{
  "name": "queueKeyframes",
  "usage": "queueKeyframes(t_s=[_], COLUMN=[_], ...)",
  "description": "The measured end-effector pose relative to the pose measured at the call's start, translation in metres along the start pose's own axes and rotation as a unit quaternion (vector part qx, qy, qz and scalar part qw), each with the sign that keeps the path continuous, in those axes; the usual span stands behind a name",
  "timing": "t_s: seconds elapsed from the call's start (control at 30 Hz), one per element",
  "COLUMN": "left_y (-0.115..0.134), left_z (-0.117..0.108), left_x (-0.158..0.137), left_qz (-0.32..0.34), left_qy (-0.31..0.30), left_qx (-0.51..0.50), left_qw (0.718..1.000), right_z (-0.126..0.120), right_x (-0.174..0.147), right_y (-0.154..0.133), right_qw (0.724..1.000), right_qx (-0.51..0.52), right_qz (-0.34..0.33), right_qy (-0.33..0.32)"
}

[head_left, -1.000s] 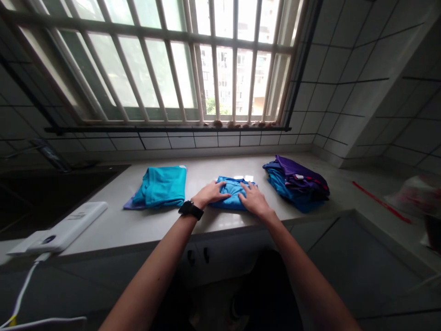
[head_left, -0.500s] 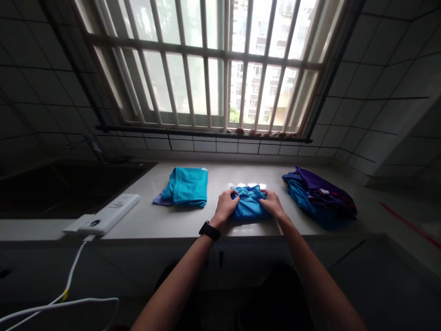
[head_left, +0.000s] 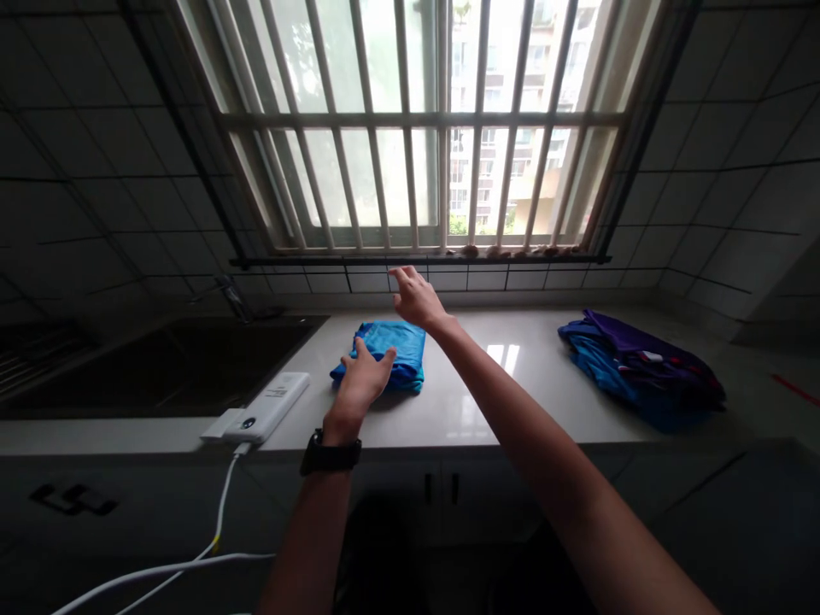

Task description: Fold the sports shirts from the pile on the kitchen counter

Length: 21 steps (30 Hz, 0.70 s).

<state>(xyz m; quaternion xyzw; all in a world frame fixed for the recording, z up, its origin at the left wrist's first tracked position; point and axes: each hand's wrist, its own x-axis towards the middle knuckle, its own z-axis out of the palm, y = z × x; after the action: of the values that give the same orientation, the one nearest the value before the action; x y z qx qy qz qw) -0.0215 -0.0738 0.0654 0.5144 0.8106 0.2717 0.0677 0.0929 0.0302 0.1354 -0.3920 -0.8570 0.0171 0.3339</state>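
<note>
A stack of folded blue clothes (head_left: 397, 342) lies on the counter left of the middle, a bright blue piece on top and a teal edge showing below. My left hand (head_left: 365, 371), with a black watch at the wrist, is at the near side of the stack. Its fingers are spread, and nothing is gripped in it. Above the far edge of the stack hovers my right hand (head_left: 415, 299), fingers apart and holding nothing. A loose pile of purple and blue clothes (head_left: 641, 367) sits at the right.
On the left, a white power bank (head_left: 275, 406) with a white cable (head_left: 224, 504) lies by the dark sink (head_left: 160, 367) and its faucet (head_left: 234, 297). A barred window (head_left: 416, 120) stands behind the white counter (head_left: 500, 410).
The folded blue garment has moved left from mid-counter onto the teal stack. Both hands have moved left with it and let go; the right one is raised. The view has shifted left.
</note>
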Motion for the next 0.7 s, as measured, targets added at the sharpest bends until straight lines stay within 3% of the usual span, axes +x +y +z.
queueKeyframes(t_s=[0.1,0.3,0.43,0.57,0.7], left_y=[-0.016,-0.013,-0.009,-0.016,-0.029], left_z=[0.002,0.012,0.033,0.063,0.085], left_x=[-0.009,0.009,0.032,0.050,0.063], left_qz=[-0.054,0.088,0.092,0.064,0.066], left_qy=[-0.043,0.049,0.041,0.003,0.041], left_qx=[0.027,0.033,0.071,0.087,0.020], left_qw=[0.997,0.994,0.992,0.994,0.997], right_z=[0.022,0.077,0.118,0.135,0.139], right_x=[-0.018,-0.034,-0.051,-0.060,-0.058], right_y=[-0.006,-0.002,0.000,0.005,0.010], right_qw=[0.998,0.990,0.974,0.978,0.982], right_qx=[-0.002,0.022,-0.014,-0.025,-0.020], right_qz=[0.024,0.063,0.058,0.043,0.037], right_qy=[-0.057,-0.126,-0.216,-0.205,-0.185])
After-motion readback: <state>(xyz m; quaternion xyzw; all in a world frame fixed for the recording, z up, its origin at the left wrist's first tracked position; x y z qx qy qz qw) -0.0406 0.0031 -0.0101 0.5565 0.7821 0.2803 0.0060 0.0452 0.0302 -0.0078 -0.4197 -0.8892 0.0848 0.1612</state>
